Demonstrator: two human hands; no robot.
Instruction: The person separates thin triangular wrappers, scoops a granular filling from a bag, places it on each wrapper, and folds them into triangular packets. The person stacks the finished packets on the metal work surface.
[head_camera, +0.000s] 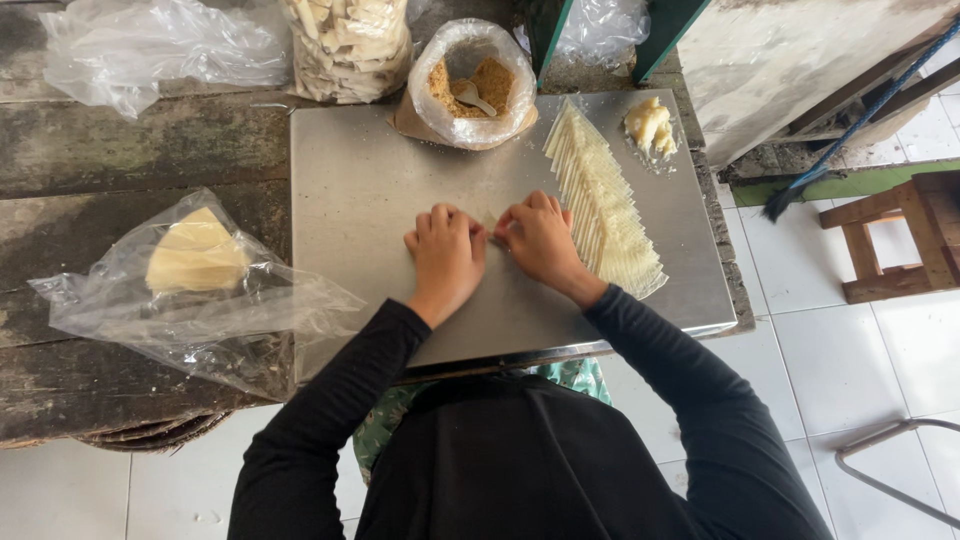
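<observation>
- A fanned row of pale wrapper strips (605, 205) lies on the right part of the steel sheet (360, 190), running from far to near; judging by its length, many wrappers are left to work through.
- A bag of brown crumbly filling (470, 85) with a spoon (472, 97) in it stands at the far edge of the sheet, still well filled.
- A small lump of pale paste (650, 125) sits at the far right corner of the sheet.
- A tall bag of pale folded pieces (348, 45) stands far left of the filling bag; these look like finished pieces, so the work seems well under way but not near its end.
- The left hand (445, 255) and right hand (540, 240) meet in the middle of the sheet, fingertips curled down and pressed together over a small pale piece (491, 222) that barely shows between them.
- Both hands are mostly closed, pinching that piece against the sheet; its shape is hidden by the fingers.
- The right hand lies just beside the row of strips.
- On the dark wooden table (130, 150), to the left, an open plastic bag holds a pale wedge-shaped stack (195, 255), well apart from both hands.
</observation>
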